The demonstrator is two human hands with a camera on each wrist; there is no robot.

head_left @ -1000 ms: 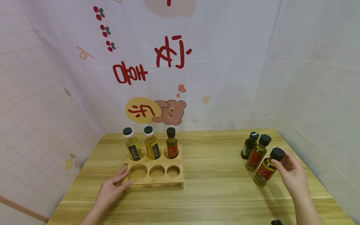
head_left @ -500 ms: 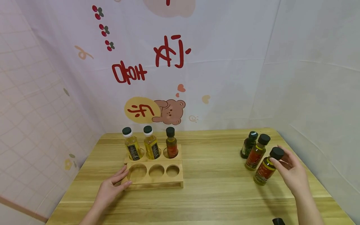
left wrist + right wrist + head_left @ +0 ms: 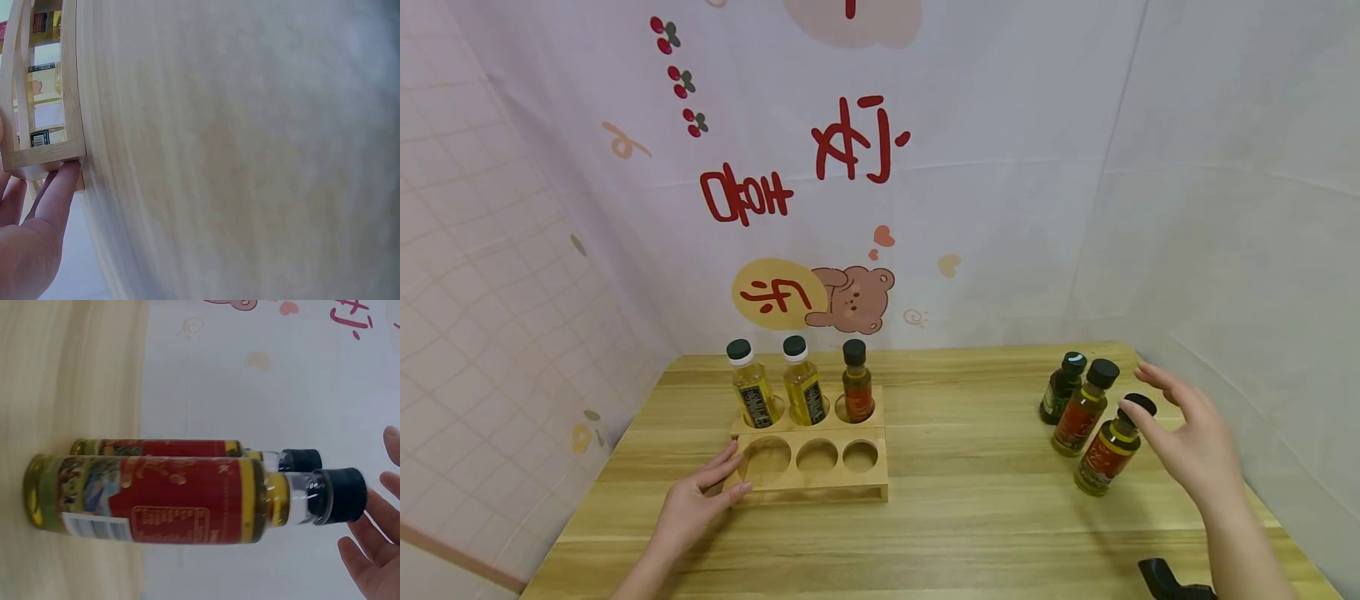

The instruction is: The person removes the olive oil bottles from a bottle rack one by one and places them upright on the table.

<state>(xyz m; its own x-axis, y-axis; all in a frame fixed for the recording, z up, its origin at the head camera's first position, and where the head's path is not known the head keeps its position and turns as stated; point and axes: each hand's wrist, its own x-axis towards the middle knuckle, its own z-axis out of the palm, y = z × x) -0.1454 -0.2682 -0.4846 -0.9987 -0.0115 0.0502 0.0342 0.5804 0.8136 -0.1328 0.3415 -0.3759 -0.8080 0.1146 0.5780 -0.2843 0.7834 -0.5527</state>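
My left hand [image 3: 700,498] grips the left end of a two-tier wooden bottle rack [image 3: 812,482]; in the left wrist view its fingers [image 3: 57,194] lie against the rack's end piece. Three capped oil bottles stand in the back row, two with yellow oil, such as the left bottle [image 3: 754,393], and one with a red label [image 3: 858,390]. The front row's three round holes hold nothing. My right hand [image 3: 1197,442] is open beside the nearest red-labelled oil bottle [image 3: 1103,458], thumb close to the black cap [image 3: 347,495], fingers spread away from it. That bottle stands upright on the table.
Behind the nearest bottle stand another red-labelled bottle [image 3: 1080,417] and a small dark green bottle [image 3: 1062,392]. A black object [image 3: 1168,581] shows at the bottom edge by the right forearm. The wooden table [image 3: 970,500] meets a printed cloth backdrop [image 3: 1015,208].
My right hand has let go of the nearest bottle's top, its fingers spreading and moving right. The bottle has stayed in place. The left hand has not moved.
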